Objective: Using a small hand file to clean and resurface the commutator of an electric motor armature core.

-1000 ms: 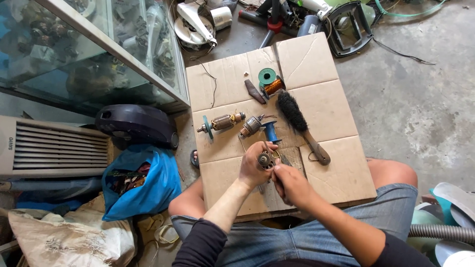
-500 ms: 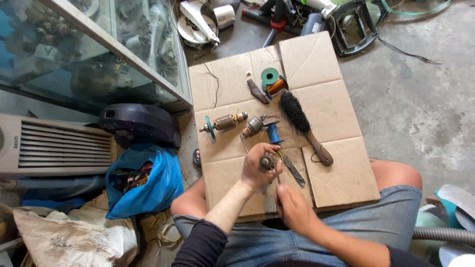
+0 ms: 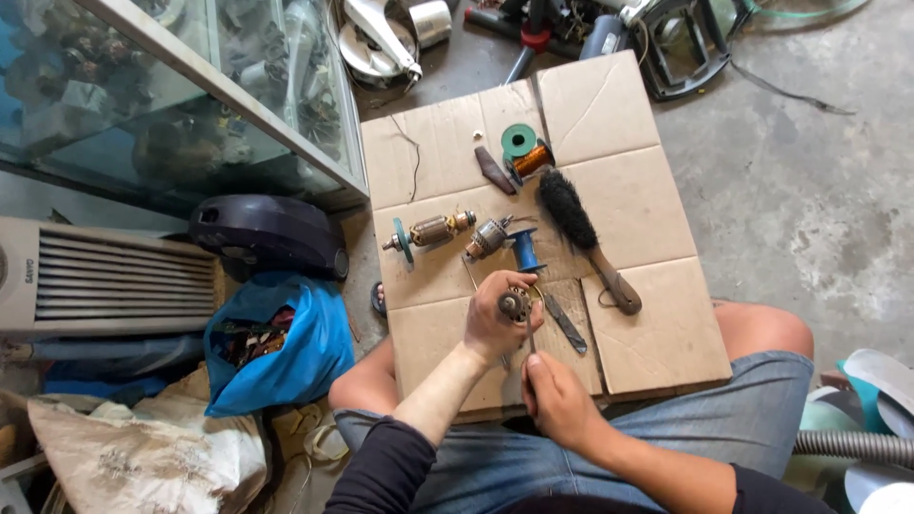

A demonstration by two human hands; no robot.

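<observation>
The left hand (image 3: 495, 319) grips a small round motor part (image 3: 515, 304) over the cardboard (image 3: 657, 333), fingers closed around it. The right hand (image 3: 557, 400) pinches a thin tool (image 3: 529, 335) aimed at it. This looks like picking or scraping; the next stroke needs steady aim.

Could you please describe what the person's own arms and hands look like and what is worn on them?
Both hands are bare, with no gloves, rings or watch visible. The left hand and right hand emerge from dark, black-looking long sleeves pushed up toward the elbows, leaving both forearms uncovered. The left sleeve looks soft and slightly bunched; the right sleeve shows only at the picture's lower edge.
</observation>
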